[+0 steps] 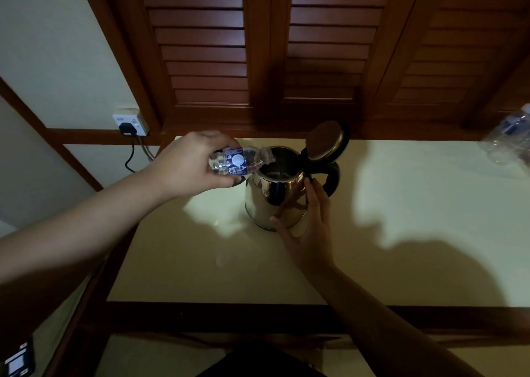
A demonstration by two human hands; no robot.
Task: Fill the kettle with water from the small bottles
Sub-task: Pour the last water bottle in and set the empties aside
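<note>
Here the left hand [190,166] grips a small bottle [241,160] around its base end, fingers curled over it and thumb underneath. The bottle lies tipped almost flat, its dark label with a white round mark and a barcode turned up, and its neck reaches over the rim of the kettle [274,197]. I cannot make out a stream of water in the dim light.

The kettle is a shiny steel one standing upright on the pale bench [415,204], toward the back edge. Its lid [327,141] is hinged up and stands open behind the mouth, and the black handle [332,180] curves out to the right.

The right hand [308,227] rests against the near right side of the kettle body with the fingers straight and spread, the fingertips reaching up beside the base of the handle; it is not curled round anything.

At the far right end of the bench sits a bundle of clear plastic bottles [512,135], blurred at the edge of view, well apart from the kettle. On the wall to the left a black plug sits in a white socket [130,124], its cord hanging down. Brown louvred shutters [206,47] rise behind the bench.
</note>
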